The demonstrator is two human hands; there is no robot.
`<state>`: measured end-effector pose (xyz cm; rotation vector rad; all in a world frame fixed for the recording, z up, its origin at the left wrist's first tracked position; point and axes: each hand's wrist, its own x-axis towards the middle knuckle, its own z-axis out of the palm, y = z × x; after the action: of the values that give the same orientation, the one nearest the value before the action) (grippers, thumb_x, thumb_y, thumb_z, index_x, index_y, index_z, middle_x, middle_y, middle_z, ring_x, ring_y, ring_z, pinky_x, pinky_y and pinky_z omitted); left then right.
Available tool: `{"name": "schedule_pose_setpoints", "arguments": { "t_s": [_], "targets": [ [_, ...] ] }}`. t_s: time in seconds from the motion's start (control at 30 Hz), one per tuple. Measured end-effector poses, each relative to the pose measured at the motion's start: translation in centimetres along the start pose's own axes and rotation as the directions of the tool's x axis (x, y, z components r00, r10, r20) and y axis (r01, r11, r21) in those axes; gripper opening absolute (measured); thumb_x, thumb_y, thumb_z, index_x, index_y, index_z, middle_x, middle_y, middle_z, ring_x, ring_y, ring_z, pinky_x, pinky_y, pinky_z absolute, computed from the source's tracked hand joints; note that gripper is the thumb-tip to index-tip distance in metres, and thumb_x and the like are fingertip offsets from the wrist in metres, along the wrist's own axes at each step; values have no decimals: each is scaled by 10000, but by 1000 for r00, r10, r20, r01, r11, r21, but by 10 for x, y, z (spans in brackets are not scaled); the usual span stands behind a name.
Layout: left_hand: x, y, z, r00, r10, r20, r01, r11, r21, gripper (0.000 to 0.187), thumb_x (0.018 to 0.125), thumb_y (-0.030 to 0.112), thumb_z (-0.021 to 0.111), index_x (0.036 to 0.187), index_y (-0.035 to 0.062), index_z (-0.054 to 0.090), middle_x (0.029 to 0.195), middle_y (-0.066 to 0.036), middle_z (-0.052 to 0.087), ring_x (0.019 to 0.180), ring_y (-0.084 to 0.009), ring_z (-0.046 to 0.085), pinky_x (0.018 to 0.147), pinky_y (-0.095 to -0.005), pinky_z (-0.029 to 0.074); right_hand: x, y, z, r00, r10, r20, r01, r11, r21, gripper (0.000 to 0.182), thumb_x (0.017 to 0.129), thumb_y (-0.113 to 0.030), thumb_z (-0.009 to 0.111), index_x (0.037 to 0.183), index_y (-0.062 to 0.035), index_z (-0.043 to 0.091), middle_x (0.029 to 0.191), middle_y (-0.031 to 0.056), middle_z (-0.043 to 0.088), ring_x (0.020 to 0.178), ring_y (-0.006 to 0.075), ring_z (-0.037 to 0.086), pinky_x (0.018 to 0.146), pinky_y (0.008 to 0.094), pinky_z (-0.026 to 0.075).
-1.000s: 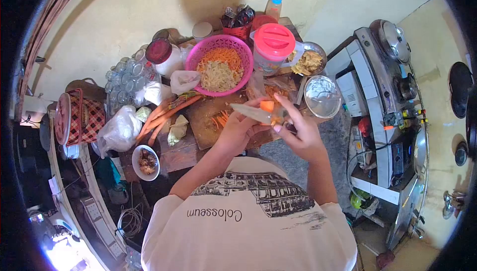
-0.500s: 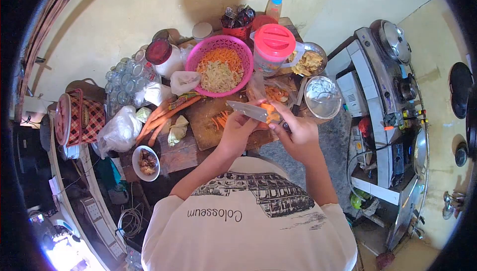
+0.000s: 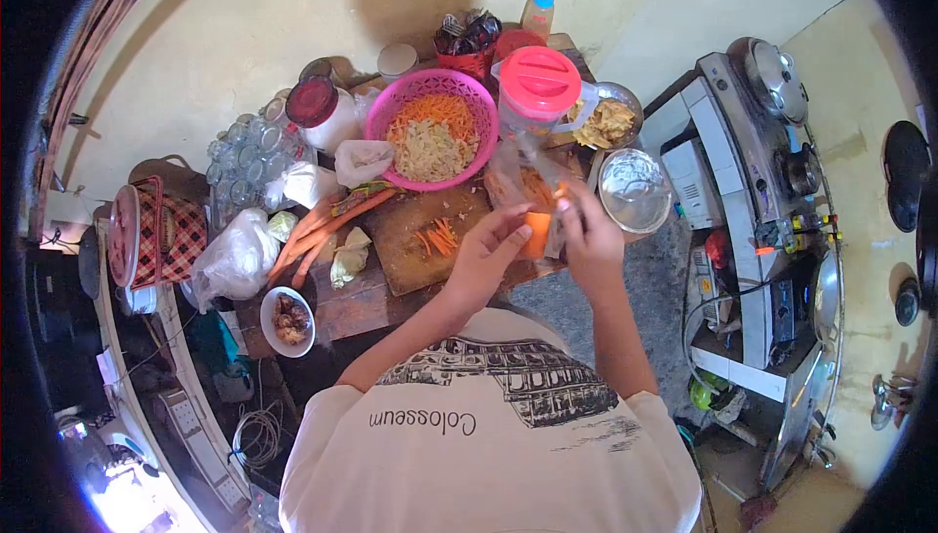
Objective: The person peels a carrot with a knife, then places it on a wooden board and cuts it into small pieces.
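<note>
My left hand [image 3: 489, 257] is closed on a thick orange piece of carrot [image 3: 535, 236] in front of the cutting board's right side. Beside it, my right hand [image 3: 592, 240] is closed on a knife [image 3: 556, 236], whose blade is seen narrow next to the carrot; its handle is hidden by the fingers. A bit of orange shows at the right fingertips. Carrot sticks [image 3: 437, 237] lie on the wooden cutting board [image 3: 396, 250]. Just beyond my hands is a clear plastic bag [image 3: 508, 167] by orange peelings [image 3: 534, 184].
A pink basket [image 3: 376, 123] holds shredded carrot and pale shreds. Whole carrots [image 3: 315, 230], a white bowl [image 3: 268, 318] and several glass jars [image 3: 239, 162] are left. A pink-lidded pitcher [image 3: 537, 84] stands behind; a metal container [image 3: 635, 191] is right, near the stove [image 3: 747, 113].
The knife blade has swung from pointing left across my left hand to standing narrow beside the carrot. My hands have moved slightly apart, uncovering more carrot sticks.
</note>
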<state>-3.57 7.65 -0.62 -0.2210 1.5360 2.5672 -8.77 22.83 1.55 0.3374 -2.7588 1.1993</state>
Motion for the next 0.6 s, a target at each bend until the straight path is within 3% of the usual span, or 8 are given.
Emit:
{"name": "schedule_pose_setpoints", "arguments": {
  "t_s": [0.1,0.2,0.3,0.4,0.5,0.6],
  "targets": [
    [3,5,0,994,-112,12,112,971,-212,343,942,114,483,1273,39,436,1185,-77,539,1044,-188,568,902,-341,489,9,9,-4,940,335,68,-318,929,-188,339,911,-314,517,1192,-130,556,782,182,641,673,337,622,610,407,473],
    [8,5,-8,990,-141,18,139,931,-338,365,945,120,474,1297,51,405,1203,-83,526,1048,-201,573,899,-345,495,8,34,5,976,218,-23,-219,974,-54,362,912,-323,514,1215,-126,544,920,206,646,759,332,625,696,406,470],
    [8,10,-8,990,-142,5,134,921,-366,369,945,128,475,1297,50,398,1211,-85,523,1053,-205,574,902,-339,497,6,30,-3,967,233,106,-247,958,146,373,914,-330,508,1213,-110,544,1026,203,632,813,313,627,733,378,469],
    [10,10,-12,986,-162,44,166,900,-403,381,939,150,490,1293,42,395,1218,-87,521,1060,-206,572,904,-331,499,4,35,0,995,82,63,-90,987,132,360,913,-322,515,1191,-97,560,1031,186,631,737,278,612,703,347,467],
    [12,11,-14,980,-152,132,195,878,-437,400,931,177,514,1286,32,398,1214,-98,529,1051,-208,579,892,-321,504,6,25,-5,988,125,91,-130,991,42,388,909,-293,532,1244,-99,510,986,163,635,698,242,590,680,324,461],
    [11,16,-14,974,-164,157,219,861,-459,402,926,193,535,1276,34,414,1197,-108,551,1027,-212,595,869,-308,510,6,24,-5,957,264,117,-284,936,207,452,905,-257,543,1316,-109,430,947,140,628,704,208,588,679,311,461]
  ]
}}
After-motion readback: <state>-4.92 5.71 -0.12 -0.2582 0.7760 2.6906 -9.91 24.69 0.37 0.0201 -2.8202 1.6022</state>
